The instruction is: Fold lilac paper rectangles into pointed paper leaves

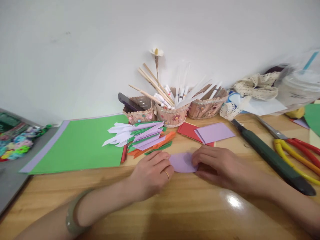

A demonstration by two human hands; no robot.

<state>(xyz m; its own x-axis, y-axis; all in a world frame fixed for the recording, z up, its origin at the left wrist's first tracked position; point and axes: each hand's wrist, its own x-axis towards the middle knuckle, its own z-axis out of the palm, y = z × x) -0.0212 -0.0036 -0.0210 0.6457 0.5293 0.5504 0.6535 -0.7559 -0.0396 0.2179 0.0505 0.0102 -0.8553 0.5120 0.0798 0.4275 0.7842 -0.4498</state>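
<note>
A small piece of purple paper (183, 162) is held between my two hands, just above the wooden table (190, 213). My left hand (152, 173) grips its left end with curled fingers. On the other end, my right hand (220, 166) pinches the paper between thumb and fingers. Behind my left hand lies a pile of folded paper pieces (147, 135) in white, purple, green and orange. A short stack of purple paper cards (215, 132) rests partly over red paper (187, 130), beyond my right hand.
Large green sheets (82, 143) lie at the left. Decorated stick baskets (172, 115) hold sticks and pens against the wall. On the right are a dark-green-handled tool (272, 156), red-handled scissors (295, 141), a yellow-handled tool (282, 150), lace (257, 86) and a plastic cup (300, 83).
</note>
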